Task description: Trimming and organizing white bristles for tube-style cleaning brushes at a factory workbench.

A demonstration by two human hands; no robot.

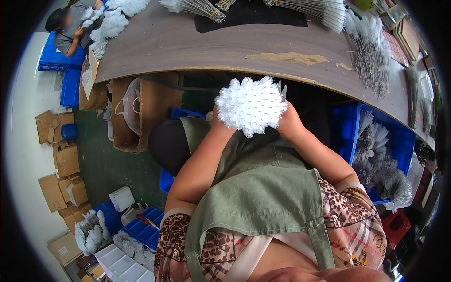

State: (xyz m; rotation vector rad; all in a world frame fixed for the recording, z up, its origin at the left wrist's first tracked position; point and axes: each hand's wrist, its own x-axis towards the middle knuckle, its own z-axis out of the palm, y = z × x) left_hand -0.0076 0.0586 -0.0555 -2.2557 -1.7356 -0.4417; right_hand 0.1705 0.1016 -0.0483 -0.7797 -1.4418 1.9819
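A thick bundle of white-bristled brushes [251,105] is held up over my lap, just in front of the table edge, its fluffy tips facing me. My left hand [220,123] is closed round the bundle's left side, with most of its fingers hidden behind the bristles. At the right side is my right hand [290,123], its fingers also largely covered. Two pointed metal blades of scissors [283,91] stick up beside the bristles from that hand; the handles are out of sight.
More wire-stemmed brush bundles [199,8] lie on the brown table [188,47], others at its right end [371,51]. A blue bin [347,136] of brushes stands at my right. An open cardboard box [159,108] is under the table. Another person [77,33] works far left.
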